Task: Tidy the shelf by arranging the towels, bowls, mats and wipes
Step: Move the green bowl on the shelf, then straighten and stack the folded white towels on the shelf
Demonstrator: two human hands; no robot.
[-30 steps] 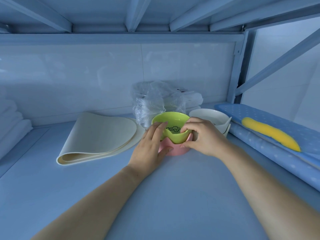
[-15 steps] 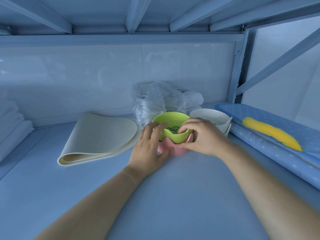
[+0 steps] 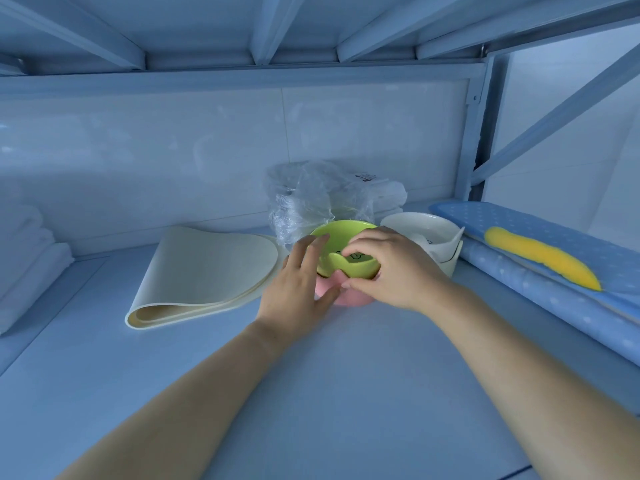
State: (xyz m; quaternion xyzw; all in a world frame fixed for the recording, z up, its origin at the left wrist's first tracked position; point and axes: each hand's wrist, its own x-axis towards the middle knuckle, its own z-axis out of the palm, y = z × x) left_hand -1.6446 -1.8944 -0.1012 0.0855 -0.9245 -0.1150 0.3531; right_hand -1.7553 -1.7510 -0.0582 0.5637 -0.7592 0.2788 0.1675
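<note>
Together, left hand and right hand clasp green bowl atop pink bowl

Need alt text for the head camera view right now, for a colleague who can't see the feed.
Two bare hands, left hand and right hand, grip a lime-green plastic bowl nested in a pink bowl on a pale blue shelf. Folded cream mats lie left, white bowls right, plastic-wrapped wipes behind.
</note>
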